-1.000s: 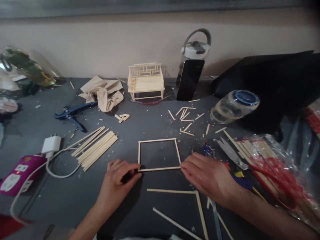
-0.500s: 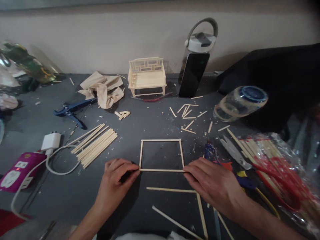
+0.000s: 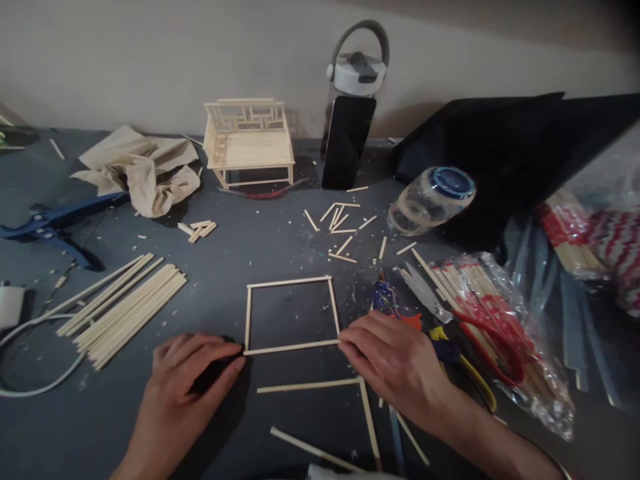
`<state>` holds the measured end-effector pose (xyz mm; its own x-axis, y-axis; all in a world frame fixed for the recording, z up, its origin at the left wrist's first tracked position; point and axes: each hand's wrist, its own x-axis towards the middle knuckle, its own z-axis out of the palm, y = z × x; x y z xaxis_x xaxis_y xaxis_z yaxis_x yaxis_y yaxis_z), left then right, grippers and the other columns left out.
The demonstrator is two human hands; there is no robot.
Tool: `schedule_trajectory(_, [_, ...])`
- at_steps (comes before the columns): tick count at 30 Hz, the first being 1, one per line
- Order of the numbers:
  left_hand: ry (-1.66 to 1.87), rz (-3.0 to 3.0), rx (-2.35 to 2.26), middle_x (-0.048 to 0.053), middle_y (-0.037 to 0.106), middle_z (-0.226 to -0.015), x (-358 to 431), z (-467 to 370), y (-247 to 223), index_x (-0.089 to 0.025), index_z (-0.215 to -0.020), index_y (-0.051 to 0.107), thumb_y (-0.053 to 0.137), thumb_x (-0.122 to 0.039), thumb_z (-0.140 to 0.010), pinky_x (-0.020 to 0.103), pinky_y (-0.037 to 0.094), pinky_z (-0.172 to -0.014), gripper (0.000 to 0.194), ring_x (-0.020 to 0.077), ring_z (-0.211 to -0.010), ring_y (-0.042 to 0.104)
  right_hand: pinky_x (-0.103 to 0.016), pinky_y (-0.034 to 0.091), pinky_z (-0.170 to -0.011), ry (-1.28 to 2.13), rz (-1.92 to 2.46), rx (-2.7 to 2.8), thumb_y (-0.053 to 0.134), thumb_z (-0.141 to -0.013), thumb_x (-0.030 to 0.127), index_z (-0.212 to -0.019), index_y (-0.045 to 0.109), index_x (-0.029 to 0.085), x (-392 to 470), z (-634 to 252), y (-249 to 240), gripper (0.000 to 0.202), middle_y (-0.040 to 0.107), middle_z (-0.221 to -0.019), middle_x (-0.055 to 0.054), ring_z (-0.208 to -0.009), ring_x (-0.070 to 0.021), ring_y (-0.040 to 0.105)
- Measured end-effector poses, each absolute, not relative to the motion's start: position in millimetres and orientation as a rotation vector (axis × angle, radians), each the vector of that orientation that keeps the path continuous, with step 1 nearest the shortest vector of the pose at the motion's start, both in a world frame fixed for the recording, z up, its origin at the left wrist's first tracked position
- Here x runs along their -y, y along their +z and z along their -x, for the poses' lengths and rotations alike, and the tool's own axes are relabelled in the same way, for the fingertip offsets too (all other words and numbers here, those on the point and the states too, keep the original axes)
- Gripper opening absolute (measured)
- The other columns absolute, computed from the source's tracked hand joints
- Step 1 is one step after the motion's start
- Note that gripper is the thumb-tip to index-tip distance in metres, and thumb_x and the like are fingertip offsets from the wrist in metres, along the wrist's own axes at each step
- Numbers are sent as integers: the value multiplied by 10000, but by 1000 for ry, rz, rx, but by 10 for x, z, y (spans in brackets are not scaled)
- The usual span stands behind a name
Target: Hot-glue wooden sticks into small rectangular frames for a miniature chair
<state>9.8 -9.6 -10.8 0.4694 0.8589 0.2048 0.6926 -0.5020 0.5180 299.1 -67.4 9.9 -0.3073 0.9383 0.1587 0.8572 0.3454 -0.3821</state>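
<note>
A rectangular frame of thin wooden sticks [image 3: 293,348] lies on the grey table in front of me. My left hand [image 3: 183,380] pinches its near left corner between thumb and index finger. At the near right corner, the fingertips of my right hand [image 3: 393,367] close on the stick's end. Two sticks joined in an L shape [image 3: 309,386] lie just nearer to me, partly beside my right wrist. Below them is a loose stick [image 3: 315,448]. A glue gun [image 3: 384,297] with a blue body and orange trigger is partly hidden behind my right hand.
Left are a bundle of sticks [image 3: 133,313], a blue cutter [image 3: 50,227] and crumpled paper [image 3: 155,167]. A miniature wooden bench [image 3: 250,148], phone [image 3: 349,143], bottle [image 3: 360,73] and jar [image 3: 430,200] stand behind. Scissors [image 3: 425,293] and bagged sticks [image 3: 480,293] lie right.
The camera view has turned to the right, so everything appears farther left. Both hands keep hold of the same frame corners.
</note>
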Motion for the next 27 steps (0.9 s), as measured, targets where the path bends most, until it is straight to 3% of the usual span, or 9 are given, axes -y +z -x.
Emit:
schedule_trajectory(19, [618, -2373, -1323, -1, 693, -831, 76, -143, -94, -319, -913, 675, 600, -406, -828, 398, 391, -751, 143, 228, -787, 620, -306, 380, -661, 227, 1651, 2295, 524, -916, 228, -846, 661, 200, 672, -3056, 139, 157, 650, -734, -13, -716, -161, 554])
schedule_trajectory(27, [620, -2378, -1280, -24, 684, -822, 61, -164, -105, -323, -915, 670, 624, -352, -825, 382, 378, -750, 106, 208, -771, 609, -309, 325, -656, 288, 1602, 2335, 532, -901, 173, -818, 651, 198, 662, -3031, 99, 147, 636, -715, 1, -694, -154, 531])
